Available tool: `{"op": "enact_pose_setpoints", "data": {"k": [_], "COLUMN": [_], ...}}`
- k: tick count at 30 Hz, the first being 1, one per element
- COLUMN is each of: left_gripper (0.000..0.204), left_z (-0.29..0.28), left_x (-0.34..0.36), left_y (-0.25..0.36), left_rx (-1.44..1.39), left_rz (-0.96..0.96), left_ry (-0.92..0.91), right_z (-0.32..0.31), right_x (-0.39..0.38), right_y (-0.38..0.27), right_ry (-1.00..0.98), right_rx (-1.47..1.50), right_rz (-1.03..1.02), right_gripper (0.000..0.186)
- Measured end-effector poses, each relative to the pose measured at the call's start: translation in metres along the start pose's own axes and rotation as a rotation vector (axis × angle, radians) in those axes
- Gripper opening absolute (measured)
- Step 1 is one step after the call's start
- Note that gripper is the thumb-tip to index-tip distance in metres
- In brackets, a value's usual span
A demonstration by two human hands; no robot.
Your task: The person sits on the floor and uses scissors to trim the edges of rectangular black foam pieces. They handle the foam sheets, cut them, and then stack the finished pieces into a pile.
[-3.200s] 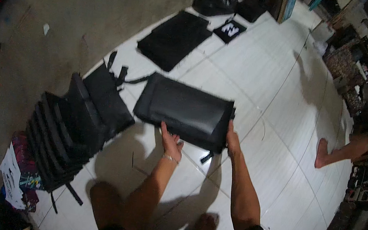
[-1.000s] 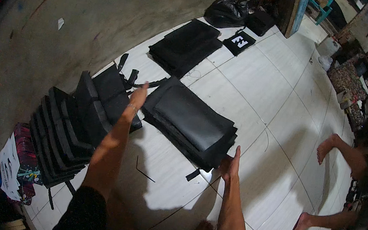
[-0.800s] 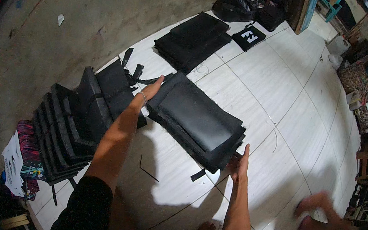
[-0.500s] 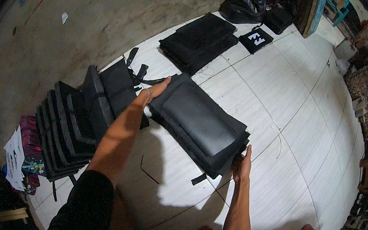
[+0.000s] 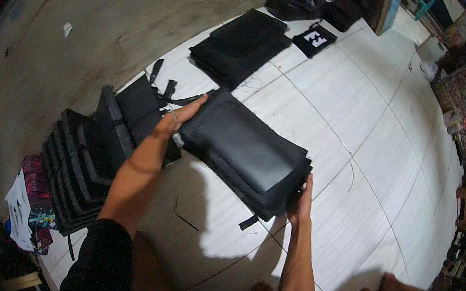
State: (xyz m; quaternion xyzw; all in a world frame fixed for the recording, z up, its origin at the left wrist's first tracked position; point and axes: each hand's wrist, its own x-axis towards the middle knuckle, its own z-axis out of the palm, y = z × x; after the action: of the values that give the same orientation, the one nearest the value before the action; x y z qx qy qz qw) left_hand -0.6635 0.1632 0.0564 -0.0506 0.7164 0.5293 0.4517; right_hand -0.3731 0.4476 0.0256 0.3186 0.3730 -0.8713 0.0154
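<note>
Since a second ago, the left hand (image 5: 192, 110) has moved onto the black stack (image 5: 245, 141), right of the padded pile (image 5: 79, 153). It touches the end nearer that pile, the right hand (image 5: 301, 204) the farther; whether fingers pinch, I cannot tell.

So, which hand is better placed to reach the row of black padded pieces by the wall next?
Probably the left hand: it is at the end of the flat, black rectangular stack nearest that row; the right hand is at the opposite end.

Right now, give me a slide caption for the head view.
Left-hand fingers and right-hand fingers at opposite ends of a black layered stack over white floor tiles.
</note>
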Motion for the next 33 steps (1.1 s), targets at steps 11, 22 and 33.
{"op": "enact_pose_setpoints", "data": {"k": [11, 22, 33], "left_gripper": [0.083, 0.086, 0.079], "left_z": [0.007, 0.013, 0.019], "left_x": [-0.023, -0.031, -0.046], "left_y": [0.013, 0.002, 0.006], "left_rx": [-0.073, -0.028, -0.043], "left_rz": [-0.06, -0.053, -0.035], "left_ry": [-0.039, 0.156, 0.105], "right_z": [0.009, 0.024, 0.034], "right_x": [0.003, 0.007, -0.007], "right_y": [0.001, 0.005, -0.017], "right_ry": [0.235, 0.442, 0.292], "right_rx": [-0.059, -0.295, -0.16], "right_rz": [-0.004, -0.144, -0.12], "right_gripper": [0.08, 0.065, 0.071]}}
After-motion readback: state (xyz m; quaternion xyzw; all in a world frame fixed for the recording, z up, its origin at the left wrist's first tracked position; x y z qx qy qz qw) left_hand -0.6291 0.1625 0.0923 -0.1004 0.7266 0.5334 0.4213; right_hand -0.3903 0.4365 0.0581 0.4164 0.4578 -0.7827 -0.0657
